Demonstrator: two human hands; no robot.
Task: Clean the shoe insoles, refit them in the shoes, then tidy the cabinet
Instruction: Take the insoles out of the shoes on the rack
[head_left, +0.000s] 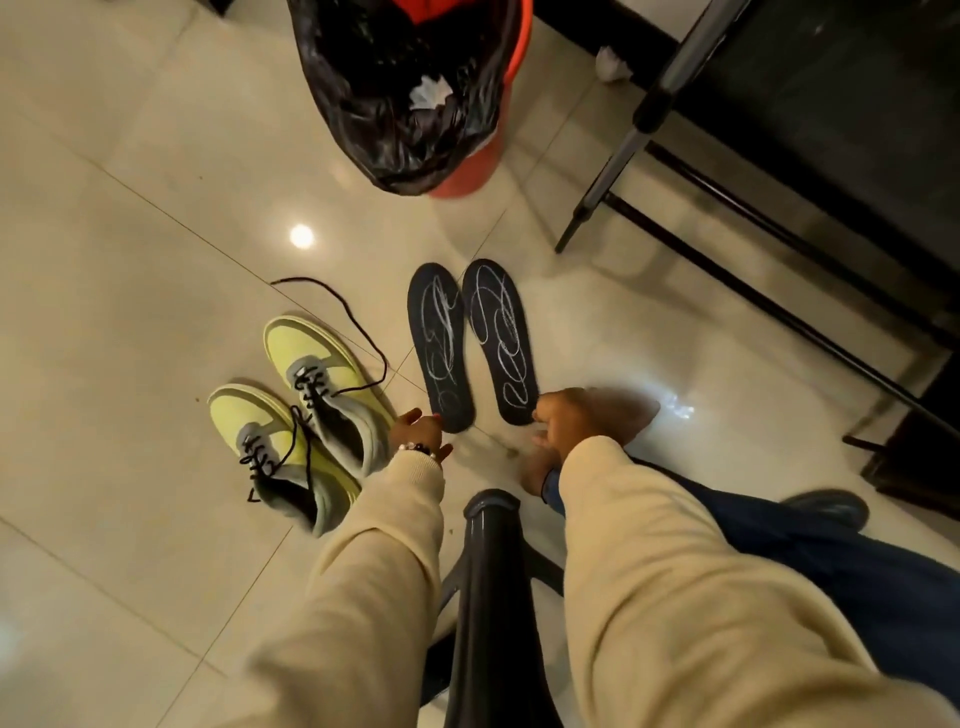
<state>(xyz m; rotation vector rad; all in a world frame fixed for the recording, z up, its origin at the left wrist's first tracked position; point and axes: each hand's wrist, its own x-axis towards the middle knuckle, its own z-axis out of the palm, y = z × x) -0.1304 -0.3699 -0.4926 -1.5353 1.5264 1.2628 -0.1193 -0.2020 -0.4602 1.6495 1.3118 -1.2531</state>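
Glossy floor tiles (130, 218) carry both insoles (441, 348); left hand (421, 434) hovers relaxed, right hand (563, 415) blurred, grip unclear. Cleaning seems next.

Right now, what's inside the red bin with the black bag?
Inside the red bin, the black bag lines it, and a crumpled white paper lies in the bag. Something red shows at the top edge. The bag's dark folds hide anything deeper.
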